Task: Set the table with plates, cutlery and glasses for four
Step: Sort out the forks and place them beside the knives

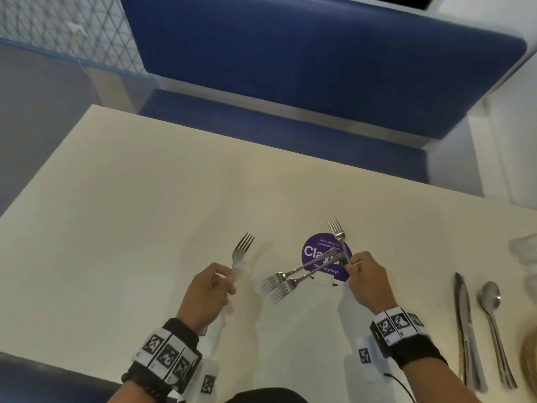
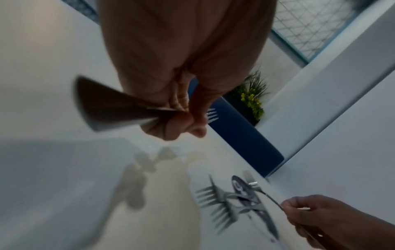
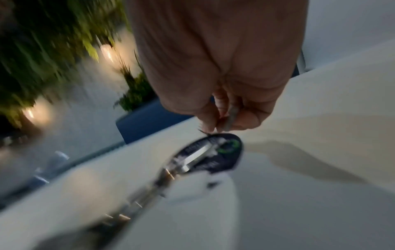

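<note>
My left hand (image 1: pixel 216 282) grips a steel fork (image 1: pixel 242 249) by its handle above the cream table (image 1: pixel 130 216), tines pointing away; the tines (image 2: pixel 212 115) also show past my left hand's fingers (image 2: pixel 183 121). My right hand (image 1: pixel 359 267) pinches the handle of a second fork (image 1: pixel 337 232), tines up and away, over a round purple sticker (image 1: pixel 312 251). Two more forks (image 1: pixel 277 285) lie crossed on the table between my hands, tines toward the left. In the blurred right wrist view my fingers (image 3: pixel 226 116) hold a thin metal handle above the sticker (image 3: pixel 226 148).
Knives (image 1: pixel 465 321) and spoons (image 1: pixel 492 312) lie side by side at the right. A clear glass (image 1: pixel 526 248) and a woven mat edge (image 1: pixel 530 362) sit at the far right edge. A blue bench (image 1: pixel 290 82) runs along the far side of the table.
</note>
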Demonstrator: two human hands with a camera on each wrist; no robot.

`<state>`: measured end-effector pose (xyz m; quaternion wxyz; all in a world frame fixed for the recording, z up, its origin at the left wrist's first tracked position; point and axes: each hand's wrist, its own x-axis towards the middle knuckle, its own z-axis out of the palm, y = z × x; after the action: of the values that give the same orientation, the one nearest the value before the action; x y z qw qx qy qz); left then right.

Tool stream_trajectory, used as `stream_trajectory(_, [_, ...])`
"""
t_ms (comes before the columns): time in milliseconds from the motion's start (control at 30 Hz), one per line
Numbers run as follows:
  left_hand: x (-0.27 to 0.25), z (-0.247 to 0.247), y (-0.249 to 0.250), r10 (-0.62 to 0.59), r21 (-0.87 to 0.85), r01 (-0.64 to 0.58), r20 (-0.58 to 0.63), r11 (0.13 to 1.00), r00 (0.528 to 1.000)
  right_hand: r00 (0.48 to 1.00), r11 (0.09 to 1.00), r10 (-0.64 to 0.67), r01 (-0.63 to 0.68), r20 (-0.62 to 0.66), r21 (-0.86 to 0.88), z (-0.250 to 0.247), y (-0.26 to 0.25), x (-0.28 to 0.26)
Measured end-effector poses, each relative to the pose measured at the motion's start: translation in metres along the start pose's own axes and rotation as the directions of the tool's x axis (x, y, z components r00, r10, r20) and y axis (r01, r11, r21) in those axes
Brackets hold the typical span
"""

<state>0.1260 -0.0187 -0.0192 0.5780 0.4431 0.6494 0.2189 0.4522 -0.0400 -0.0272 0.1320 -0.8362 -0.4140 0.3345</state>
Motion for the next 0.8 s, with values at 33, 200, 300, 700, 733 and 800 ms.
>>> stream_trajectory(33, [-0.001, 0.005, 0.005, 0.002, -0.024, -0.002, 0.001, 1.0, 1.0, 0.999, 0.996, -0.03, 0.032, -0.022, 0.082, -0.003, -0.008, -0.013])
stream_trajectory(200, [-0.005, 0.042, 0.021, -0.131, -0.277, 0.153, 0.095, 0.949, 0.987, 0.986, 0.817, -0.079, -0.021, 0.147, 0.577, 0.022, -0.065, -0.091])
stream_trajectory(300, [-0.011, 0.061, 0.033, -0.237, -0.449, 0.274, 0.138, 0.85, 0.962, 0.971, 0.753, -0.049, -0.119, 0.235, 0.647, 0.06, -0.092, -0.113])
stream_trajectory(700, [-0.016, 0.027, 0.011, -0.22, -0.372, 0.211, 0.019, 0.904, 0.975, 0.923, 0.872, -0.308, 0.371, 0.231, -0.319, 0.041, -0.077, -0.035])
stream_trajectory(733, [-0.015, 0.023, 0.009, -0.215, -0.356, 0.208, 0.02, 0.911, 0.976, 0.896, 0.79, -0.347, 0.439, 0.278, -0.428, 0.039, -0.073, -0.022])
stream_trajectory(800, [-0.015, 0.015, 0.004, -0.207, -0.327, 0.201, 0.018, 0.923, 0.978, 0.842, 0.655, -0.342, 0.531, 0.417, -0.537, 0.039, -0.066, -0.002])
